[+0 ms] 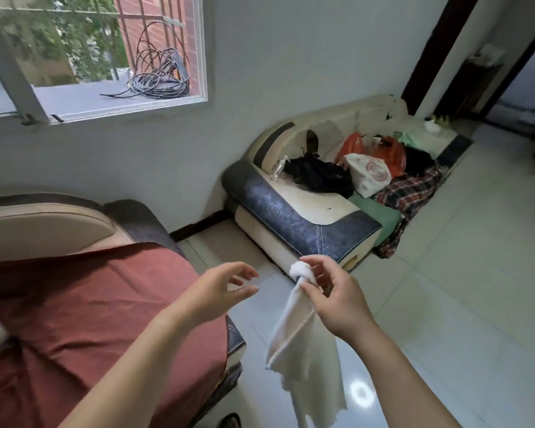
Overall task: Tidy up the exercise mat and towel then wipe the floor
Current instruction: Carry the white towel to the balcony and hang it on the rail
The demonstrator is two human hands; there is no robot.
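We see the right hand point(337, 299) pinching a white towel point(306, 344) near its top, thumb and fingers curled round a bunched end that pokes out above the fingers; the rest of the towel hangs loose below the hand, above the tiled floor point(464, 304). Left hand point(217, 293) is beside it, apart from the towel, fingers spread and slightly bent, holding nothing. Under the left arm we see a sofa point(44, 230) with a red cover point(90, 310). Farther back a second sofa point(300, 223) stands against the wall, piled with dark clothes point(318, 176), a white bag point(368, 174), an orange bag point(393, 156) and plaid cloth point(411, 193). Window point(99, 54) upper left, coiled cable point(158, 75) on its sill
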